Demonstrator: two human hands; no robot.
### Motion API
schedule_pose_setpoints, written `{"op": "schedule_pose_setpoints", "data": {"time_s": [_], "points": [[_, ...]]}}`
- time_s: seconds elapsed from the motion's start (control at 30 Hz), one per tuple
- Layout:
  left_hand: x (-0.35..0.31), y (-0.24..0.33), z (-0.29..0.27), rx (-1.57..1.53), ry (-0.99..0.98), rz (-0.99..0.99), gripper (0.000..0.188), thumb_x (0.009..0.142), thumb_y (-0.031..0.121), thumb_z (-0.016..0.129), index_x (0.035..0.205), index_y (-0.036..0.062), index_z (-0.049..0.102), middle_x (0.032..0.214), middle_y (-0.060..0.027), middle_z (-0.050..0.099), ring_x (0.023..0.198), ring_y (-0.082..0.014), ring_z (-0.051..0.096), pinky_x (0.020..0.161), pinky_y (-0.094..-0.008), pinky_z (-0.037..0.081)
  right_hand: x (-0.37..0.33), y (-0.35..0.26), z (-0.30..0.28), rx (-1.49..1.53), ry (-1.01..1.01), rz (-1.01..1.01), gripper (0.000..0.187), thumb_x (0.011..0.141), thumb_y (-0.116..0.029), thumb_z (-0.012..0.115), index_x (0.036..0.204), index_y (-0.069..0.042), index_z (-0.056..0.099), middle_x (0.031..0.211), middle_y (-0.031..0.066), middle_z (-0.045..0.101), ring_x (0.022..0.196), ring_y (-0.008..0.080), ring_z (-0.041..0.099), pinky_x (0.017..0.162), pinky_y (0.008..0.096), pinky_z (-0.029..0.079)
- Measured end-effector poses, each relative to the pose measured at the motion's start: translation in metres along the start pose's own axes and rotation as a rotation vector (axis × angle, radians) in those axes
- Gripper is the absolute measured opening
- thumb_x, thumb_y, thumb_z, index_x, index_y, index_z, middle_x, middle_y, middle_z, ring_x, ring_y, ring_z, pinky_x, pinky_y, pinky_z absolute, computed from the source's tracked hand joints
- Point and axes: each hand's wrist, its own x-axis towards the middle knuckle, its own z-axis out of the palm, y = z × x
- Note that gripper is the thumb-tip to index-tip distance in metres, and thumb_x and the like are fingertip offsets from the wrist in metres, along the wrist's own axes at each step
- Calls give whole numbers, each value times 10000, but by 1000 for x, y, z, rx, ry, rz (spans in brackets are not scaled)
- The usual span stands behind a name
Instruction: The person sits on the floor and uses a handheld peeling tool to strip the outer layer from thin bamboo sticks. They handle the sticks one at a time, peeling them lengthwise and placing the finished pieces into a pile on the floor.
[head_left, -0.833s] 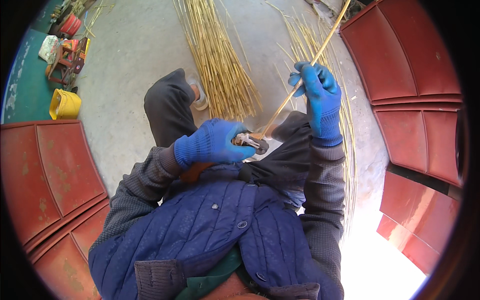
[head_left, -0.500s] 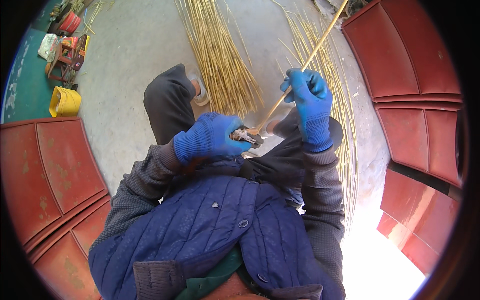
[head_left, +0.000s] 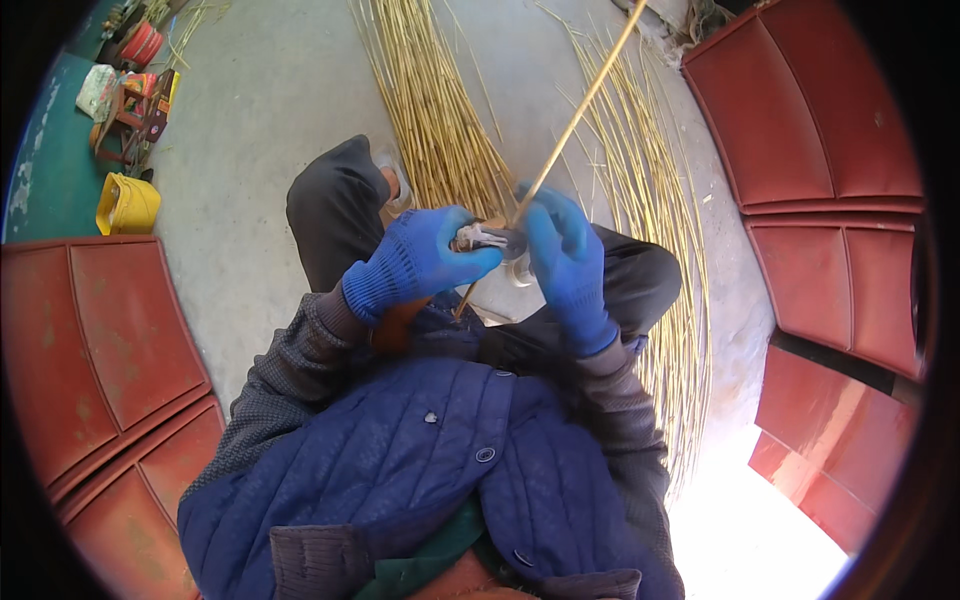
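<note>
My left hand (head_left: 425, 255), in a blue knitted work glove, is closed round a small dark tool wrapped in pale cloth (head_left: 478, 237); its exact kind is mostly hidden by the fingers. My right hand (head_left: 567, 255), gloved alike, is beside it with its fingers round a long yellow reed stalk (head_left: 590, 100). Upward and to the right, the stalk slants away from me. Its lower end shows below the tool, near my lap, so the stalk runs past or through the tool; which of these, I cannot tell.
A bundle of reed stalks (head_left: 440, 110) lies on the concrete floor ahead, and more loose stalks (head_left: 660, 200) lie to the right of my knee. Red padded panels (head_left: 800, 110) stand at the right, with similar red panels (head_left: 125, 330) at the left. A yellow bucket (head_left: 128, 205) is at the left.
My right hand has come down and left to beside the tool. The stalk has slid down with it, and its lower end now shows below the tool. My left hand has stayed nearly still.
</note>
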Motion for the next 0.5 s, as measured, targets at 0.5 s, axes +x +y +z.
{"op": "schedule_pose_setpoints", "data": {"time_s": [0.5], "points": [[70,-34,-44,-868,369,-73,425,988,358,676,1231,10,672,910,-42,662,770,-129,650,658,-275,559,-52,0,5,-721,-215,-689,88,888,-41,685,973,-26,668,761,89,589,607,251,603,558,368,472]]}}
